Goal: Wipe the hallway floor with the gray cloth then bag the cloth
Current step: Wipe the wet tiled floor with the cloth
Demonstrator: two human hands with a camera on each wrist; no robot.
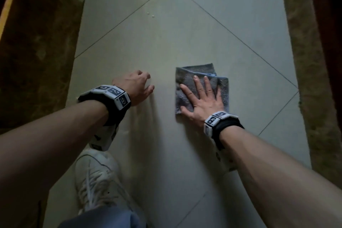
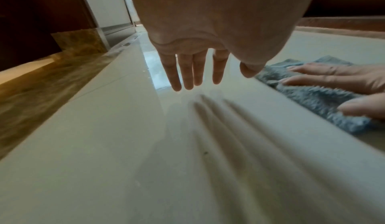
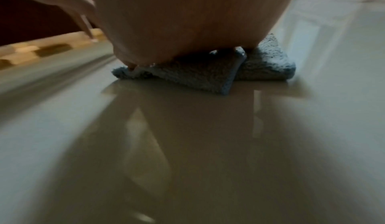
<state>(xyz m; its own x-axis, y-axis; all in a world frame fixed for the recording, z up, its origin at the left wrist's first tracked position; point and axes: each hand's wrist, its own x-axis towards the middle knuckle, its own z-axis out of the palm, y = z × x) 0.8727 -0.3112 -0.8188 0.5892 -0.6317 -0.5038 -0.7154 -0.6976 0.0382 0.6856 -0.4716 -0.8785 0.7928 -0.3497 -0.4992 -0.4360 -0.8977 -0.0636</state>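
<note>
Nearest in head view: white sneaker [image 1: 96, 177] and jeans knee [image 1: 103, 216] at bottom edge, planted on the glossy tiled floor [image 1: 166, 153]. Further out, left hand [image 1: 136, 87] low over bare tile, fingers loosely bent, holding nothing; contact with floor can't be confirmed. Just right of it, apart: right hand [image 1: 201, 98] flat, fingers spread, pressing the folded gray cloth [image 1: 222, 87] onto the tile. Beyond, small white droplets [image 1: 150, 15] near a grout line, well ahead of cloth, unwiped. Brown marble borders [image 1: 37, 42] on both sides. No bag visible in any view. Handling, judged: fluffy terry, light, soft, limp, will slide easily on polished tile under palm pressure but layers can shift or unfold; keep palm centered while wiping, pinch through all folded layers at a corner or edge for lifting. Left wrist view adds: fingers [image 2: 187, 72] hang straight, slightly apart, over a shiny reflective streak, doorway far down the hall, cloth pile texture at right. Right wrist view adds: folded layers offset, one flap corner [image 3: 227, 85] sticking out toward the camera; fingers hidden by palm.
</note>
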